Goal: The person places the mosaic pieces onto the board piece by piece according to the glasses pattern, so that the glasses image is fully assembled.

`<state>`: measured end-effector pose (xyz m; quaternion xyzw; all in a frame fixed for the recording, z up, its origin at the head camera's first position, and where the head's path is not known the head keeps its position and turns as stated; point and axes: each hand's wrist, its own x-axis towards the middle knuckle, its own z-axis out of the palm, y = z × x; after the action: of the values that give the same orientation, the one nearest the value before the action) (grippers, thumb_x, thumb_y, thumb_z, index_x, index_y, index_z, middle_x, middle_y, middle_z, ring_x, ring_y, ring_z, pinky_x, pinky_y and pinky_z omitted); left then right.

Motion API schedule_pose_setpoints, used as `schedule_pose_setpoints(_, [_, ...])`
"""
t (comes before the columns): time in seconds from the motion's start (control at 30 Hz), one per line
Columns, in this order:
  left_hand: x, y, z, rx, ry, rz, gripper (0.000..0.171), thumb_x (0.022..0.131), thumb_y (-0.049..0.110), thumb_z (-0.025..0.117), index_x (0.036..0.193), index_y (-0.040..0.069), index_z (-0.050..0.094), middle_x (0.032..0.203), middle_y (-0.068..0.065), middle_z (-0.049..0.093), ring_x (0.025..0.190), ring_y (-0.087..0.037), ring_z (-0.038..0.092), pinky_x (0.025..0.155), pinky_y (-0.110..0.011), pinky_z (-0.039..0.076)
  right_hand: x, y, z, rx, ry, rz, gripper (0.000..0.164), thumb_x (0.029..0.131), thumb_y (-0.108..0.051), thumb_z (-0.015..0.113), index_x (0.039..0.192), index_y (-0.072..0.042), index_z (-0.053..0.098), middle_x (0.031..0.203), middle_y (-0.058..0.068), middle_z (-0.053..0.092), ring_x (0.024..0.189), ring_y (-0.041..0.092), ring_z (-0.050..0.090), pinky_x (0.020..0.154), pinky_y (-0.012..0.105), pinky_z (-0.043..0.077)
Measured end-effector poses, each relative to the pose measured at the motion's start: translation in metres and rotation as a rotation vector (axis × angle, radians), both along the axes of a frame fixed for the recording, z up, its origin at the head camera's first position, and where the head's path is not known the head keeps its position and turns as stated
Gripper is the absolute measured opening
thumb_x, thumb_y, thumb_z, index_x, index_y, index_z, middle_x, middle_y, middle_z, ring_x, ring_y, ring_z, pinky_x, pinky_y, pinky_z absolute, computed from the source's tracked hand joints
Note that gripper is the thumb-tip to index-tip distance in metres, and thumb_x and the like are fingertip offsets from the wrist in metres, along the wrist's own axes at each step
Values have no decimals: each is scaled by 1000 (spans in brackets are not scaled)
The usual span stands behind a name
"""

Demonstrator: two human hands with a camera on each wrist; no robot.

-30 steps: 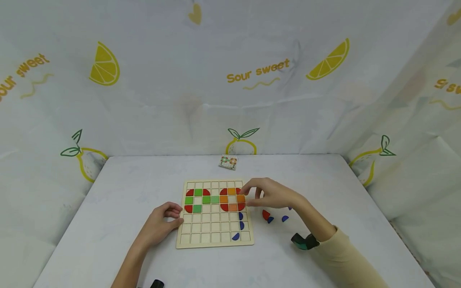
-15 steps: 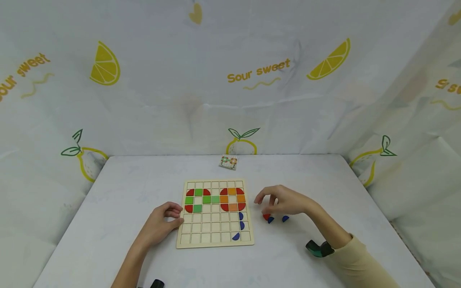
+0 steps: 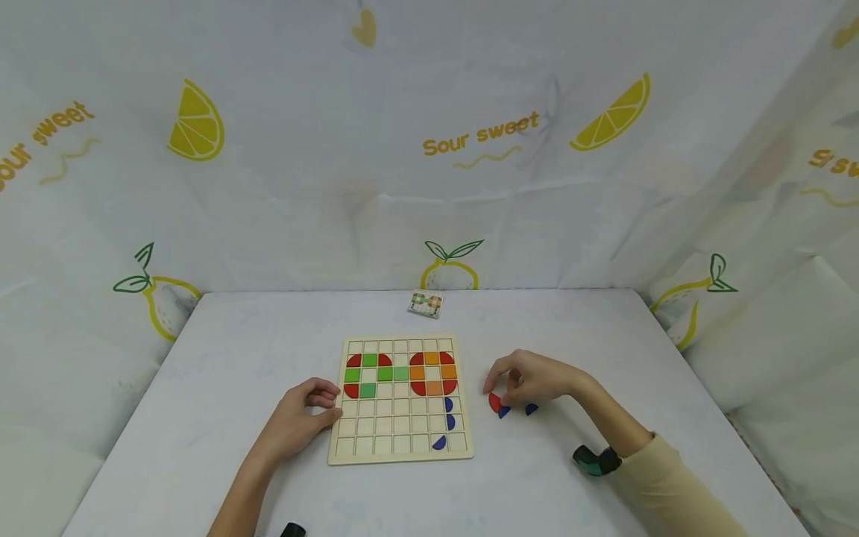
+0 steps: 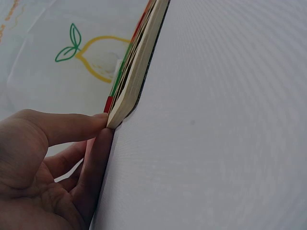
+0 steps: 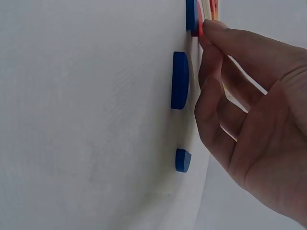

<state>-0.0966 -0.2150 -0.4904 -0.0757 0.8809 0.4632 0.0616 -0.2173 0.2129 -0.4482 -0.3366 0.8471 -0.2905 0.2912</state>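
Note:
A square wooden grid board (image 3: 384, 426) carries red quarter pieces (image 3: 417, 387), green squares (image 3: 385, 372), orange squares (image 3: 432, 358) and blue half-round pieces (image 3: 439, 442). My left hand (image 3: 300, 416) holds its left edge, the thumb (image 4: 76, 128) at the rim and the other fingers curved beside it. Right of the board, my right hand (image 3: 535, 377) is low over the table, thumb and index finger spread about a loose red piece (image 3: 495, 402). A blue half-round piece (image 3: 504, 412) lies against the red one; another blue piece (image 3: 532, 409) lies under the hand. The right wrist view shows blue pieces (image 5: 180, 80) below the fingers.
A small printed pattern card (image 3: 426, 303) lies at the back of the white table (image 3: 262, 335). Behind it hangs a white curtain (image 3: 302, 224) with lemon prints. A dark band (image 3: 596, 461) is on the right wrist.
My right hand has left the board's right edge and moved right, then down to the loose red piece. A red quarter piece sits at the upper right of the board. My left hand stays put.

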Motion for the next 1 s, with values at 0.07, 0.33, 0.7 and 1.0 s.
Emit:
schedule_pose_setpoints(0.07, [0,0,0,-1,-1,1,32,92,11,81,121,6,70,107,-5,73,100,-14,66,84,-23,52,-2,1,-3,-5,0,2,24,94,-3,78,112,-18,81,108,-3,77,73,10,62,67,22,54])
schedule_pose_setpoints(0.33, [1,1,1,2,-5,6,31,92,11,81,121,6,71,107,-5,73,100,-15,66,84,-23,52,-5,2,-8,-27,-3,-1,22,93,-4,80,110,-18,82,106,-3,77,71,9,60,65,21,52])
schedule_pose_setpoints(0.7, [1,1,2,-4,0,-1,32,92,11,81,121,6,70,107,-5,73,99,-14,66,83,-22,52,-7,-2,-5,-29,-12,38,21,93,-9,84,112,-17,82,101,3,75,73,8,58,66,20,51])
schedule_pose_setpoints(1.0, [0,0,1,-6,-3,4,31,93,11,81,121,6,70,107,-5,73,99,-14,66,85,-23,52,-8,-3,-6,10,26,50,25,89,-11,89,110,-21,81,100,0,73,76,6,58,67,20,52])
